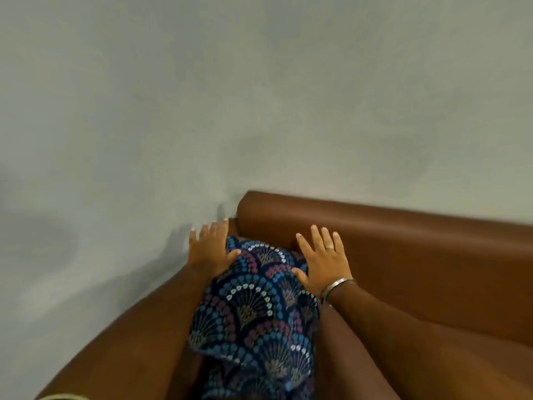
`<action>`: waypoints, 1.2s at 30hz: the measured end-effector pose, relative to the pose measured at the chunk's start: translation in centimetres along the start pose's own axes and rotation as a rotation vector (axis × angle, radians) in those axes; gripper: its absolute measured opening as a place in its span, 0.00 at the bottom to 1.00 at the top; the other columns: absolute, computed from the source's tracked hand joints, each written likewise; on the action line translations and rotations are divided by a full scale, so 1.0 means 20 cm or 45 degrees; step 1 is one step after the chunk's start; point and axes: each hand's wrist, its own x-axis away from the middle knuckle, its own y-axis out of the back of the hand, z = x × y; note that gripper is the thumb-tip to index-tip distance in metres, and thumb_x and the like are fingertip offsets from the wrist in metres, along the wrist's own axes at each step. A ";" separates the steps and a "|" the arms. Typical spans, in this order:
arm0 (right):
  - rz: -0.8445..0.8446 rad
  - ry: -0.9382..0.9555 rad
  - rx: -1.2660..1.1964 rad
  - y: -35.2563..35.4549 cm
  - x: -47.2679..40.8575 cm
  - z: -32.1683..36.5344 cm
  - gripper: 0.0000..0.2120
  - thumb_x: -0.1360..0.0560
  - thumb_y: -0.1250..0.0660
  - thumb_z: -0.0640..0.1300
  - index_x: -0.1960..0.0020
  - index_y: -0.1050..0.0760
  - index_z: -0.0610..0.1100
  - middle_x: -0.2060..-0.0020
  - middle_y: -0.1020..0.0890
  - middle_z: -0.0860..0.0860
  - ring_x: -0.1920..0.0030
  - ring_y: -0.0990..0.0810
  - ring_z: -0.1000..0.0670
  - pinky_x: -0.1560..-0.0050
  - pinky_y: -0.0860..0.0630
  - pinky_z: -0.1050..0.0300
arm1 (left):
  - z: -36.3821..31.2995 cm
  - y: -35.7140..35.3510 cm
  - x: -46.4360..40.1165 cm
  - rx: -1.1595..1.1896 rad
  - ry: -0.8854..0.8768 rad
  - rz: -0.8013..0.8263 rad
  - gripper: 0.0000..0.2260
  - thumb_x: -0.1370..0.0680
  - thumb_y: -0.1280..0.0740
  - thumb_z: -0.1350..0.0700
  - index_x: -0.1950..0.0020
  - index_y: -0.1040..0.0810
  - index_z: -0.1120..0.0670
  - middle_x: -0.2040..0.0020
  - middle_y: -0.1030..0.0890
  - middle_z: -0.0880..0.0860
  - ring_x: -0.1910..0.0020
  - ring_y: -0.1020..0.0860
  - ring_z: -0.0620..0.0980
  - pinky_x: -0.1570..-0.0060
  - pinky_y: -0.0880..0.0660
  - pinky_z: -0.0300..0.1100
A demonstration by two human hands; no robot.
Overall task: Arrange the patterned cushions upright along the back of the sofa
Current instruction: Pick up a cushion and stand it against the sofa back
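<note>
1. Two patterned cushions: upper cushion (253, 295), lower cushion (245, 382) partly beneath it.
2. One brown sofa (418, 255).
3. Two hands: left hand (212, 251), right hand (324, 262).
4. One ring (329, 248), one bracelet (336, 285).

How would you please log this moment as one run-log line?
left hand: open, flat on patterned cushion | right hand: open, flat on cushion | cushion: in sofa corner, against backrest | phase: pressing into place
</note>
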 end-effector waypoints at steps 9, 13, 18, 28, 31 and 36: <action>0.901 -1.280 -1.943 -0.50 -0.15 0.15 0.60 0.46 0.36 0.81 0.26 0.34 0.44 0.28 0.28 0.40 0.32 0.26 0.35 0.32 0.28 0.39 | 0.21 -0.37 -0.13 1.294 0.639 0.657 0.55 0.39 0.40 0.19 0.22 0.36 0.53 0.26 0.28 0.58 0.35 0.24 0.59 0.36 0.27 0.52; 0.898 -1.176 -2.173 -0.49 -0.10 0.03 0.58 0.47 0.34 0.81 0.25 0.35 0.50 0.27 0.28 0.45 0.29 0.29 0.39 0.29 0.31 0.39 | 0.09 -0.19 -0.13 1.297 0.601 0.590 0.53 0.43 0.34 0.20 0.27 0.28 0.52 0.34 0.20 0.55 0.42 0.19 0.56 0.41 0.22 0.52; 0.602 -1.166 -2.430 -0.28 0.17 -0.46 0.27 0.28 0.39 0.69 0.49 0.24 0.46 0.53 0.19 0.49 0.51 0.20 0.46 0.41 0.25 0.44 | -0.59 0.24 -0.06 1.325 0.313 0.417 0.37 0.36 0.33 0.25 0.39 0.22 0.51 0.45 0.16 0.52 0.49 0.17 0.53 0.45 0.20 0.51; -0.064 -1.669 -2.383 -0.32 1.07 -2.30 0.26 0.23 0.45 0.67 0.49 0.23 0.45 0.56 0.18 0.49 0.54 0.20 0.48 0.54 0.23 0.48 | -2.66 -0.41 0.31 1.834 0.181 0.777 0.42 0.43 0.25 0.28 0.37 0.21 0.53 0.41 0.15 0.54 0.45 0.16 0.55 0.45 0.19 0.55; -0.392 -1.796 -2.321 -0.39 1.26 -2.84 0.24 0.24 0.43 0.66 0.50 0.22 0.47 0.57 0.16 0.51 0.59 0.17 0.50 0.53 0.22 0.48 | -3.28 -0.61 0.40 1.955 0.171 0.970 0.44 0.43 0.24 0.30 0.32 0.26 0.50 0.37 0.18 0.52 0.42 0.18 0.53 0.43 0.20 0.56; -0.605 -1.832 -2.073 -0.63 1.45 -3.62 0.45 0.38 0.38 0.78 0.34 0.27 0.46 0.44 0.17 0.49 0.50 0.18 0.48 0.58 0.24 0.52 | -4.13 -0.77 0.44 1.977 0.039 1.379 0.39 0.35 0.34 0.30 0.28 0.33 0.47 0.36 0.23 0.46 0.40 0.24 0.49 0.41 0.30 0.48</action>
